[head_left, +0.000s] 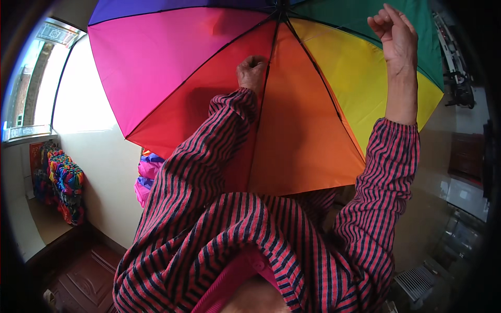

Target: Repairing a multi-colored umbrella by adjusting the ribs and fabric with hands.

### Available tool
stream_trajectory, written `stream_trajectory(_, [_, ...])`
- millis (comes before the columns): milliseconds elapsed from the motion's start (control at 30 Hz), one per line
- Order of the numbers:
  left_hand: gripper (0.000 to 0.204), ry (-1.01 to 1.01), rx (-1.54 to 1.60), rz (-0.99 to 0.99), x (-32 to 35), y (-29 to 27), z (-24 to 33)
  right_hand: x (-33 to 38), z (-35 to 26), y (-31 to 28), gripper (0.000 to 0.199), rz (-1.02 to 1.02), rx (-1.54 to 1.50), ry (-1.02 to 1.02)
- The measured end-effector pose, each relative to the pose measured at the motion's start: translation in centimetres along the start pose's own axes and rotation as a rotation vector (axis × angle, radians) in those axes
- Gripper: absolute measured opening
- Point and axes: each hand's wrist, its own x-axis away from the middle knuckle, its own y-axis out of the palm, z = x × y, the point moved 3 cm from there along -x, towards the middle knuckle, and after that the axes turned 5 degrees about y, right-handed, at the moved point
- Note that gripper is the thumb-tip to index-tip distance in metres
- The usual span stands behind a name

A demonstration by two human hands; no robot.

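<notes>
"Where's the rainbow umbrella (302,120) lying?"

"Behind the left hand (251,73) and right hand (399,39). Both are holding their fingers bent, the left near a black rib (273,44). I can't tell if either is gripping something."

Showing smooth, lightly sheened cloth in the umbrella canopy (302,109); presenting matt, woven cloth in the sleeves (198,148); reflecting light from the smooth, glossy wall (107,188).

Umbrella (297,130) before the person (271,224), window (32,88) at far left
</notes>
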Motion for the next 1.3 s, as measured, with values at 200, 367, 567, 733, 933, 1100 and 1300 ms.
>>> stream_trajectory(200, [0.022, 0.152, -0.339, 0.008, 2.5, 0.8, 1.3, 4.1, -1.9, 2.9, 0.012, -0.277, 0.106, 0.043])
stream_trajectory(367, [0.026, 0.209, -0.42, -0.021, 3.9, 0.3, 2.2, 6.3, -3.1, 6.6, 0.011, -0.27, 0.187, -0.24])
stream_trajectory(567, [0.02, 0.454, -0.543, -0.164, 2.4, 1.1, 5.3, 1.0, 1.1, 3.4, 0.017, -0.018, 0.188, -0.905])
stream_trajectory(733, [0.02, 0.109, -0.2, -0.161, -2.4, -0.8, 3.2, -2.5, 15.4, 1.7, 0.013, -0.639, 0.979, -0.328])
stream_trajectory(933, [0.012, -0.526, 0.413, -0.043, -2.1, -1.0, 5.1, 3.3, 23.0, 5.7, 0.01, -0.792, 1.433, -0.526])
stream_trajectory(1100, [0.006, -0.576, 0.546, 0.018, -2.0, -1.7, 4.4, 4.0, 23.2, 7.7, 0.013, -0.514, 1.618, -0.495])
stream_trajectory(1300, [0.003, -0.582, 0.394, -0.168, -0.4, 1.8, 3.5, 0.8, 19.0, 3.6, 0.016, -0.613, 1.214, 0.23])
